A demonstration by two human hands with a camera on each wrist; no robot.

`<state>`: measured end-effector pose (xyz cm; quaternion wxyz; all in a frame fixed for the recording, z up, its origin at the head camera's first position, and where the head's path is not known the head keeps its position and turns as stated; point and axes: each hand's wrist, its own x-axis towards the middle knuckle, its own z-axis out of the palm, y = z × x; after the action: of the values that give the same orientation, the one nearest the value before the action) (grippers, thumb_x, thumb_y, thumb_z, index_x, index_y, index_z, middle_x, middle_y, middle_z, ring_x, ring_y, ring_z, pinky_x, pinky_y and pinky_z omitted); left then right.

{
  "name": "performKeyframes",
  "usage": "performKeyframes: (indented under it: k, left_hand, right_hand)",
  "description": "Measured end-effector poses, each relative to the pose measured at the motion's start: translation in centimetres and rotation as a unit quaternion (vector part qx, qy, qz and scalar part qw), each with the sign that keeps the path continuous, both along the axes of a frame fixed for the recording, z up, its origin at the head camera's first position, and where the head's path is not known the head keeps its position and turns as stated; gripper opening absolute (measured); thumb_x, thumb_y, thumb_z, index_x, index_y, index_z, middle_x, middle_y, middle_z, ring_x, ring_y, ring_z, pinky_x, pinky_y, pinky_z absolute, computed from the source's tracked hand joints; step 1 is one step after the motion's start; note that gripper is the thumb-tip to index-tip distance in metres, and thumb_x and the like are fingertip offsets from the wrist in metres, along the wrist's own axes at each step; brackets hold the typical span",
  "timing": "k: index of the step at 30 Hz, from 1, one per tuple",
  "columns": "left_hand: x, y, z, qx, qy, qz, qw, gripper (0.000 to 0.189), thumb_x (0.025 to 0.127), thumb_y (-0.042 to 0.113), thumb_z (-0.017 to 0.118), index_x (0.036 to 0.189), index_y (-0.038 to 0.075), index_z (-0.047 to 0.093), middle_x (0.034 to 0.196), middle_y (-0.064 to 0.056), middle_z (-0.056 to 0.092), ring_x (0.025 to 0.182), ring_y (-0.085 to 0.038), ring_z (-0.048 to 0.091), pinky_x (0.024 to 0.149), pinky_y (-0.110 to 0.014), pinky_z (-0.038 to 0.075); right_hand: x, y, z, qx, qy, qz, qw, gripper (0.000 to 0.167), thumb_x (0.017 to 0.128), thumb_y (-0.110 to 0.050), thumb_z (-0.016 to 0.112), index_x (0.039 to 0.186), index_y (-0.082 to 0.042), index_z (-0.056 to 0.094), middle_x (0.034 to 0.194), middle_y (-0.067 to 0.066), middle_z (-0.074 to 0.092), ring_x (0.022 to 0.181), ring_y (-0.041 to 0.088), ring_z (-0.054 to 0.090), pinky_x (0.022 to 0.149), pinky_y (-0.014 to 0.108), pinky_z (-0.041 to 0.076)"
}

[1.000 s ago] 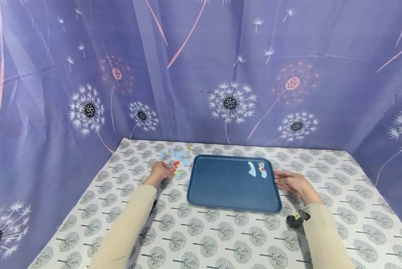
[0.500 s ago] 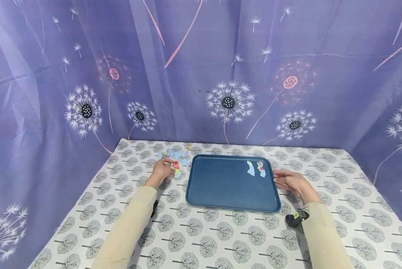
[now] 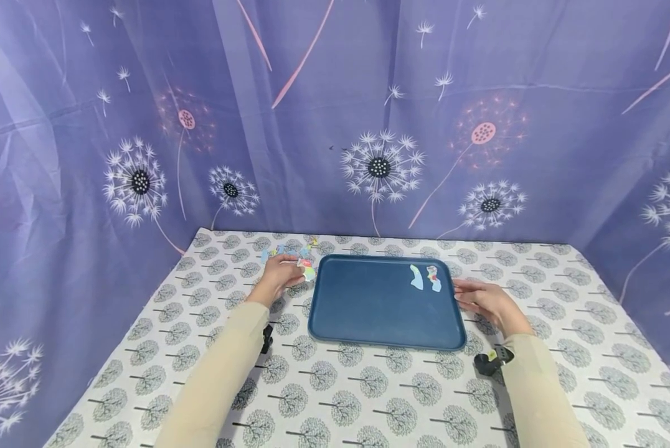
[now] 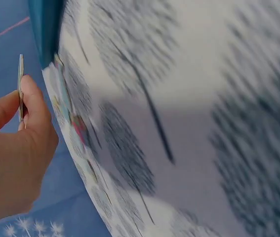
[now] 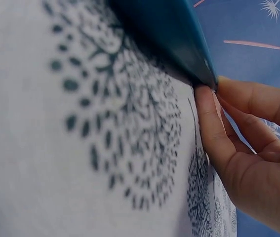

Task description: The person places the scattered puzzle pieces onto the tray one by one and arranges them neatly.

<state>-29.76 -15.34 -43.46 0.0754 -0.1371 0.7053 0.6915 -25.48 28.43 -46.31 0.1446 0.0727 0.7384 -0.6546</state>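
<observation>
In the head view my left hand (image 3: 278, 277) pinches a thin, flat puzzle piece (image 3: 307, 269), coloured red, white and yellow-green, just left of the tray. The left wrist view shows that piece (image 4: 20, 81) edge-on between thumb and fingers, raised off the table. My right hand (image 3: 489, 305) holds the right rim of a dark blue tray (image 3: 368, 311), thumb and fingertips meeting at its edge (image 5: 206, 74) in the right wrist view. Near the tray's upper right corner lie two irregular pieces, a pale blue one (image 3: 417, 278) and a multicoloured one (image 3: 434, 279), side by side and apart.
Several loose light blue and yellow pieces (image 3: 281, 250) lie behind the left hand, partly hidden by it. The table has a white cloth (image 3: 346, 398) printed with trees. A purple dandelion curtain (image 3: 312, 155) hangs behind the table.
My left hand has taken hold of the red and yellow-green piece, lifted it and moved it right, towards the tray. The right hand stays at the tray's rim.
</observation>
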Motion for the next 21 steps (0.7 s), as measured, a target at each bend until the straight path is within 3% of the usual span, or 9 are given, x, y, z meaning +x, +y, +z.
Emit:
performKeyframes:
  k: [4, 9, 14, 21]
  left_hand:
    - [-0.4, 1.7, 0.4, 0.011, 0.002, -0.005, 0.9999, 0.043, 0.083, -0.012, 0.061, 0.124, -0.006, 0.051, 0.108, -0.025, 0.060, 0.071, -0.019, 0.067, 0.079, -0.031, 0.060]
    - [-0.7, 4.2, 0.4, 0.016, 0.010, -0.023, 0.9996, 0.044, 0.083, -0.012, 0.063, 0.125, -0.003, 0.053, 0.113, -0.028, 0.059, 0.075, -0.023, 0.067, 0.078, -0.035, 0.061]
    - [-1.0, 6.8, 0.5, 0.018, 0.022, -0.046, 0.9985, 0.041, 0.085, -0.009, 0.064, 0.125, -0.003, 0.055, 0.107, -0.023, 0.064, 0.071, -0.020, 0.066, 0.078, -0.038, 0.061]
    - [-1.7, 10.1, 0.7, 0.012, 0.025, -0.080, 0.9964, 0.037, 0.086, -0.007, 0.065, 0.122, -0.004, 0.056, 0.113, -0.020, 0.060, 0.066, -0.017, 0.063, 0.068, -0.032, 0.062]
  right_hand:
    - [0.0, 0.0, 0.1, -0.002, 0.005, 0.004, 1.0000, 0.061, 0.087, 0.011, 0.058, 0.142, 0.013, 0.032, 0.111, 0.009, 0.061, 0.086, 0.003, 0.063, 0.088, 0.024, 0.056]
    - [0.1, 0.0, -0.1, -0.007, -0.002, -0.003, 1.0000, 0.061, 0.087, 0.011, 0.058, 0.143, 0.012, 0.033, 0.105, 0.004, 0.062, 0.085, 0.003, 0.064, 0.088, 0.025, 0.056]
    - [0.2, 0.0, 0.0, -0.015, -0.004, -0.007, 0.9998, 0.061, 0.087, 0.011, 0.058, 0.143, 0.012, 0.033, 0.107, 0.006, 0.064, 0.085, 0.004, 0.065, 0.087, 0.025, 0.056]
    - [0.1, 0.0, 0.1, -0.010, -0.006, -0.008, 0.9999, 0.061, 0.087, 0.011, 0.058, 0.143, 0.010, 0.033, 0.112, 0.009, 0.062, 0.085, 0.004, 0.065, 0.088, 0.025, 0.056]
